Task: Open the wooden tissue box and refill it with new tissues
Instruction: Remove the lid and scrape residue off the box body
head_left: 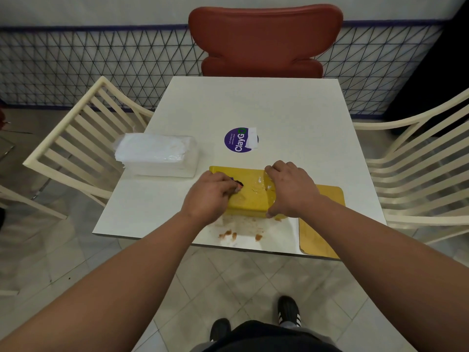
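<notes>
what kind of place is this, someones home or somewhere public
Probably a public eating place such as a canteen or food court. A small white table has mismatched chairs around it, one red chair and cream slatted ones, and bears a round branded sticker about keeping things clean.

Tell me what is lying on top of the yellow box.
Both hands rest on the yellow box: the left hand at its left end, the right hand gripping its right end. White smears show between them. Anything beneath the hands is hidden.

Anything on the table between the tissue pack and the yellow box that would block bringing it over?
Nothing visible: bare table lies between the tissue pack and the yellow box. Only the left hand rests on the box's near end.
</notes>
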Demonstrator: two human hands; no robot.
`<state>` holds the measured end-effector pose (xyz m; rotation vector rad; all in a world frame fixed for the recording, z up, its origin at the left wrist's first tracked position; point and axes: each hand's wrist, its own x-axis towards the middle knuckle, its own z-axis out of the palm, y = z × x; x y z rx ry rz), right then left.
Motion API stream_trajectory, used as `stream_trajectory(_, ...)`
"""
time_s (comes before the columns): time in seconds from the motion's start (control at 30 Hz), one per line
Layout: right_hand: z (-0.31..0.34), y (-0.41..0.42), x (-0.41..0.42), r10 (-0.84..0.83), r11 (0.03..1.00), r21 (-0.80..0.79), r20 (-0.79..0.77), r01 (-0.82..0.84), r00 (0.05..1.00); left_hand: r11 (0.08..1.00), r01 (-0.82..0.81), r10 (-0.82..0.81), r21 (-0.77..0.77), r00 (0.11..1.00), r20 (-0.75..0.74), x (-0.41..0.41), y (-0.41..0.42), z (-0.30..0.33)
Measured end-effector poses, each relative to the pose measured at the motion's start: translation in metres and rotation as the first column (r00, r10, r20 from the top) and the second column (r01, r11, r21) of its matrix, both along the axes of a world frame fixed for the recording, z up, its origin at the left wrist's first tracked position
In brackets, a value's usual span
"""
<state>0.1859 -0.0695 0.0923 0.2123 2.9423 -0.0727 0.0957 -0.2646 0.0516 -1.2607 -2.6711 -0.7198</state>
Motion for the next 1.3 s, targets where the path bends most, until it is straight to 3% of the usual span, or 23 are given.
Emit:
stream_trajectory(0.1,0.002,0.000,0.000,0.000,1.000,-0.002,0.009,0.000,1.000,0.995,-0.088,0.087,0.050,0.996,0.014,0.002,-0.001,-0.003)
stream_trajectory(0.27,0.002,0.000,0.000,-0.006,1.000,-0.012,0.013,0.006,1.000,0.989,0.140,-0.141,-0.040,0.990,-0.010,0.021,-0.002,-0.008)
stream_trajectory(0.47,0.003,0.000,0.000,-0.006,1.000,-0.018,0.025,0.007,1.000,0.998,-0.035,0.037,0.052,0.999,-0.030,0.009,-0.018,-0.008)
stream_trajectory(0.7,0.002,0.000,0.000,-0.006,1.000,-0.010,0.019,0.006,1.000,0.977,0.211,-0.211,-0.026,0.977,0.001,0.033,0.000,-0.011)
stream_trajectory(0.93,0.002,0.001,-0.002,0.000,1.000,-0.023,0.017,0.000,1.000,0.985,0.174,-0.174,0.014,0.985,-0.012,0.020,-0.018,-0.011)
stream_trajectory(1.13,0.001,0.002,-0.002,-0.009,1.000,-0.026,0.015,0.009,1.000,0.957,0.287,-0.287,-0.037,0.958,0.012,0.037,0.020,-0.007)
stream_trajectory(1.2,0.001,0.003,-0.002,-0.007,1.000,-0.025,0.020,0.007,1.000,0.969,0.244,-0.244,-0.031,0.970,0.008,0.027,0.009,-0.003)
stream_trajectory(1.3,0.000,0.003,-0.002,-0.001,1.000,-0.021,0.016,0.001,1.000,1.000,0.009,-0.010,0.019,0.999,0.037,0.005,-0.006,0.001)
